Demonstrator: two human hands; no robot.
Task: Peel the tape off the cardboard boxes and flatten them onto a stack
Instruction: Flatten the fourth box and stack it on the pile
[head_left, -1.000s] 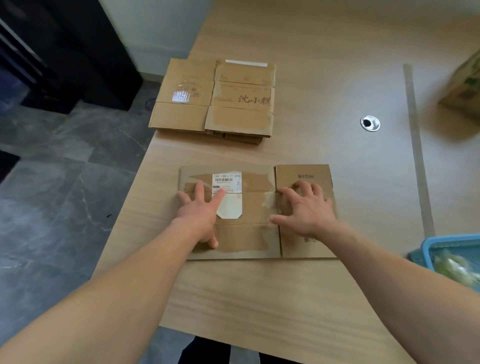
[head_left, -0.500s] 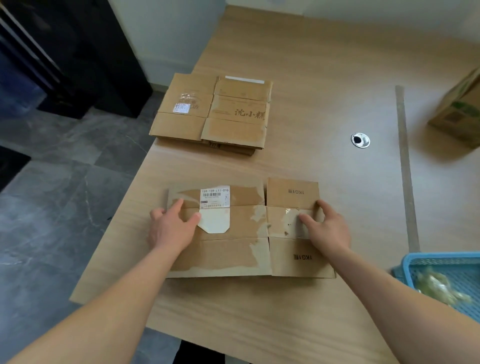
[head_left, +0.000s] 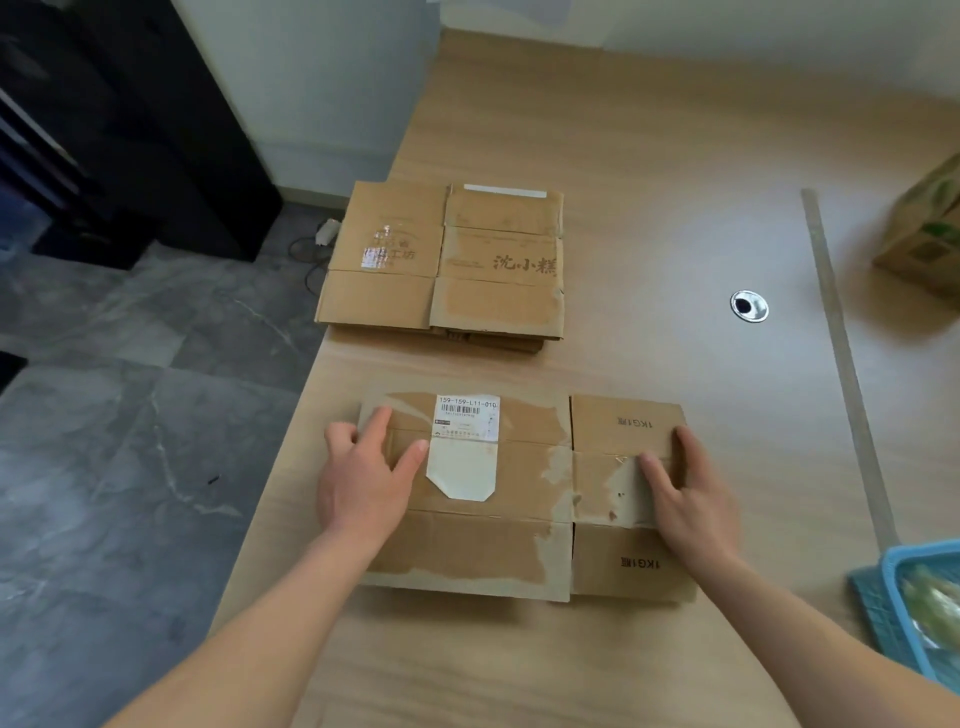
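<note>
**Head view: both hands flat on a flattened box**

Head camera looks down on a flattened box (head_left: 519, 493) at the near edge of the wooden table (head_left: 649, 156), lying under both hands. The left hand (head_left: 363, 483) rests palm down on the box's left end, fingers spread, thumb touching the white shipping label (head_left: 465, 447). The right hand (head_left: 691, 499) lies palm down on the right end, thumb on the torn middle panel, fingers along the right edge. Whether any fingertips hook over the edges is unclear. Farther back sits the stack of flattened boxes (head_left: 441, 260). A blue basket (head_left: 893, 597) and another cardboard box (head_left: 924, 234) are cut off at the right.
</note>
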